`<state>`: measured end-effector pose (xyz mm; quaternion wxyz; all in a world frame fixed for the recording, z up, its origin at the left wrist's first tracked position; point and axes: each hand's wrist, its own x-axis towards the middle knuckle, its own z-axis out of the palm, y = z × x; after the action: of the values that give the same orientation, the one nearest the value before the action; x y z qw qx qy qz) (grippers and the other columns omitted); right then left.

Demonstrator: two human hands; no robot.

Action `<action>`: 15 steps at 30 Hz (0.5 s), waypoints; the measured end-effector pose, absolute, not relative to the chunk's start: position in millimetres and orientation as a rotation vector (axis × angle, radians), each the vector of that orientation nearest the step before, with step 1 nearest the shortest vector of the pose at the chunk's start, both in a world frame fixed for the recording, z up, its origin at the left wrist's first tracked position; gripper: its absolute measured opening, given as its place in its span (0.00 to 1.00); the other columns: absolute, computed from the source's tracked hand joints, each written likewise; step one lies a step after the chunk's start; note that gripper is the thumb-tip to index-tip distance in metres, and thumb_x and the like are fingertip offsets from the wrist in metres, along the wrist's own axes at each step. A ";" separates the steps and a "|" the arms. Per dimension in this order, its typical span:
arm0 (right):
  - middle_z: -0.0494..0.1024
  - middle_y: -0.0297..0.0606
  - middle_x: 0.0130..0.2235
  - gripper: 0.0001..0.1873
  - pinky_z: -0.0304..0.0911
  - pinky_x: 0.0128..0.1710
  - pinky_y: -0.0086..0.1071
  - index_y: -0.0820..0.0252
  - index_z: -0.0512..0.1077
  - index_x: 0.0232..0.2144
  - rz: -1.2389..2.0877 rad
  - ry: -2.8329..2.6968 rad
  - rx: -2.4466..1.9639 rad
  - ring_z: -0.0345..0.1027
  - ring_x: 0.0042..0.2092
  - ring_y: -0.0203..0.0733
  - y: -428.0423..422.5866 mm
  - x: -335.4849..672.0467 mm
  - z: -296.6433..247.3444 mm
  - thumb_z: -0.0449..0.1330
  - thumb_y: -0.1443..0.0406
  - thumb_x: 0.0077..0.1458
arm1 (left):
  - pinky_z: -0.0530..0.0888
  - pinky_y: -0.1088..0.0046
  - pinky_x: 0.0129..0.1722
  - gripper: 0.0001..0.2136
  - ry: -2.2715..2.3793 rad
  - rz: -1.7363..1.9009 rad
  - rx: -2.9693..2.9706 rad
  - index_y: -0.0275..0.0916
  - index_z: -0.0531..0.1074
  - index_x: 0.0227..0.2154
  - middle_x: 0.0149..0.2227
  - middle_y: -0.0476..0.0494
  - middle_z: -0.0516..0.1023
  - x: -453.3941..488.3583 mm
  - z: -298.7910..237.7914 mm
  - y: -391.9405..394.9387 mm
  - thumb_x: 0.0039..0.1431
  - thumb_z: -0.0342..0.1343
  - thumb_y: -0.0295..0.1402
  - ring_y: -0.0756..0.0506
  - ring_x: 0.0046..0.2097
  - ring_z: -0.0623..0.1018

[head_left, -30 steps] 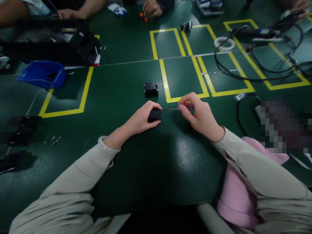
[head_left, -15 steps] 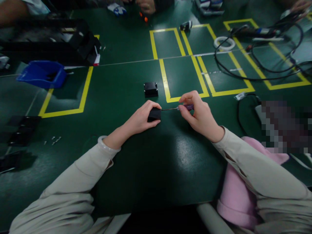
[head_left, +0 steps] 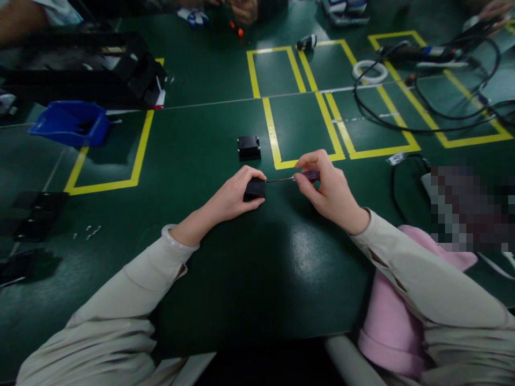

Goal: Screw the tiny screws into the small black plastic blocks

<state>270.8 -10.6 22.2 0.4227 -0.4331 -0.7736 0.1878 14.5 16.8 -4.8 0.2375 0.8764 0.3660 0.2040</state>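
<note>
My left hand [head_left: 235, 192] is closed around a small black block [head_left: 255, 190], thumb at its near side and fingers over its far side. A screwdriver [head_left: 310, 176] with a dark purple handle is pinched in my right hand [head_left: 330, 185]. Its thin shaft points left, lying nearly level, and the tip meets the right side of the block near my left fingertips. Whether a screw sits at the tip is too small to tell. Just beyond my left hand, a second black block [head_left: 249, 147] with shiny metal bits at its corners rests on the green table [head_left: 225, 268].
A blue bin [head_left: 70, 123] stands at the left, before a long black rack [head_left: 80, 69]. Small screws [head_left: 92, 232] and black parts [head_left: 38, 217] lie left. Black cable [head_left: 386, 126] and a white ring [head_left: 369, 72] are at the right. A co-worker's hands [head_left: 243, 9] show at the far side.
My hands, the block and the screwdriver keep practically the same places. At the far side, the co-worker's hands have shifted slightly.
</note>
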 end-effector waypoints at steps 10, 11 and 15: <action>0.71 0.30 0.31 0.04 0.60 0.31 0.29 0.56 0.66 0.38 0.502 -1.943 -1.094 0.67 0.28 0.33 -9.9 271.1 22.4 0.56 0.63 0.65 | 0.73 0.63 0.53 0.19 0.993 0.576 2.404 0.40 0.64 0.52 0.52 0.41 0.71 14.5 -5.2 16.6 0.61 0.61 0.32 0.41 0.52 0.75; 0.71 0.31 0.33 0.03 0.61 0.32 0.29 0.56 0.66 0.39 0.478 -1.941 -1.088 0.67 0.29 0.33 -9.8 271.0 22.0 0.57 0.63 0.64 | 0.73 0.63 0.53 0.18 0.990 0.579 2.404 0.40 0.64 0.52 0.52 0.41 0.71 14.4 -5.0 16.6 0.61 0.61 0.32 0.41 0.52 0.75; 0.72 0.33 0.35 0.02 0.61 0.33 0.29 0.56 0.67 0.40 0.442 -1.954 -1.070 0.68 0.32 0.34 -9.6 271.4 22.1 0.57 0.65 0.63 | 0.73 0.63 0.53 0.18 0.988 0.581 2.408 0.40 0.64 0.51 0.51 0.41 0.71 14.3 -4.6 16.2 0.61 0.61 0.32 0.41 0.52 0.75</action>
<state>271.4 -9.6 22.1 0.4215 -0.4273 -0.7802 0.1763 14.3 16.2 -4.6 0.2351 0.8776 0.3600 0.2119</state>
